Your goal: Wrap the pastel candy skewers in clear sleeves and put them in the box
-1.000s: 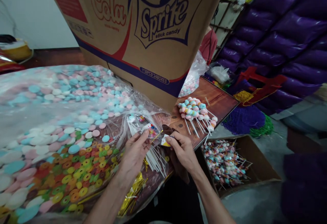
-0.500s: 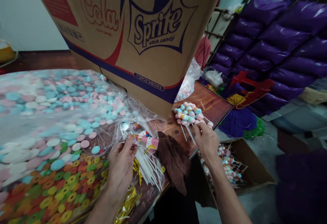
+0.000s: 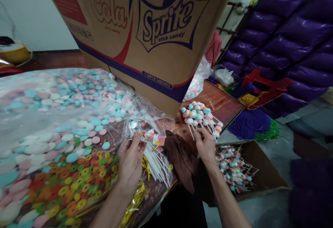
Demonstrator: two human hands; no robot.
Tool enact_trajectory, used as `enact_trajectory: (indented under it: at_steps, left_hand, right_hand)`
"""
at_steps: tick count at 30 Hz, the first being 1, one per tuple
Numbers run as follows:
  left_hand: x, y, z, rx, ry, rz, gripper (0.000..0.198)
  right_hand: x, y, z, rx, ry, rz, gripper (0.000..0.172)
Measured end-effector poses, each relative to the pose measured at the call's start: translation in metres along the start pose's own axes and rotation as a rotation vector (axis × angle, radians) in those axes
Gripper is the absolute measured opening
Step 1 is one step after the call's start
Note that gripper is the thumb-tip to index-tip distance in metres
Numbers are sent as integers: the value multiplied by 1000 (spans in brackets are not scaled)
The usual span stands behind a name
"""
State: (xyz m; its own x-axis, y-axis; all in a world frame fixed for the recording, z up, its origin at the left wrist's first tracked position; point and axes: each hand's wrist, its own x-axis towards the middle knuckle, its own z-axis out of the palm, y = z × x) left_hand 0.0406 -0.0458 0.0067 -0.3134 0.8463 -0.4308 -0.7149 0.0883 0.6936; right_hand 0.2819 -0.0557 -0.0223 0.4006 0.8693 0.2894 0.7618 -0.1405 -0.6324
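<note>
My left hand [image 3: 131, 158] is closed, thumb against fingers, on a small printed wrapper [image 3: 155, 138] in pink, white and yellow. Under it lies a bundle of white sticks [image 3: 156, 165] beside gold twist ties [image 3: 134, 203]. On the right, my right hand [image 3: 205, 146] pinches at the lower stick ends of a pile of candy skewers [image 3: 197, 113], pastel balls threaded on white sticks. Its fingertips seem to be on one stick, partly hidden by the fingers. A brown cloth [image 3: 180, 158] lies between my hands at the table edge.
A tall cardboard carton [image 3: 156, 65] stands behind the work area. To the left spread pastel candies [image 3: 78, 96] under clear plastic and ring gummies [image 3: 80, 179]. Below right, an open box [image 3: 270, 172] holds wrapped skewers [image 3: 234, 169]. Purple packages [image 3: 281, 37] are stacked beyond.
My right hand has drawn back from the pile's right side toward the stick ends at its lower left. The left hand still holds the wrapper. The view has shifted slightly.
</note>
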Motion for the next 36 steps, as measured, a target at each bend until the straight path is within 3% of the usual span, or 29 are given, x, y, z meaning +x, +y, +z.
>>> enact_trajectory:
  at_steps: [9,13,18,23,31,36]
  left_hand:
    - [10,4,-4,-90,103,-68,22]
    - [12,2,-5,-103,111,-56,16]
    - [10,-1,-7,-88,49,-51,15]
    - [9,-1,-8,-71,-16,-63,18]
    - [17,-1,-15,-32,-109,-93,28]
    - [18,-3,-17,0,-104,-71,33]
  right_hand:
    - [-68,-18,-28,420,-137,123,23]
    - [-89,-28,-43,500,-183,32,16]
    - [-91,-36,-53,534,-230,-160,12]
    - [-85,-33,-56,504,-237,-260,12]
    - [-75,-26,-66,484,-490,-171,18]
    - [-74,-27,-68,521,-466,-148,16]
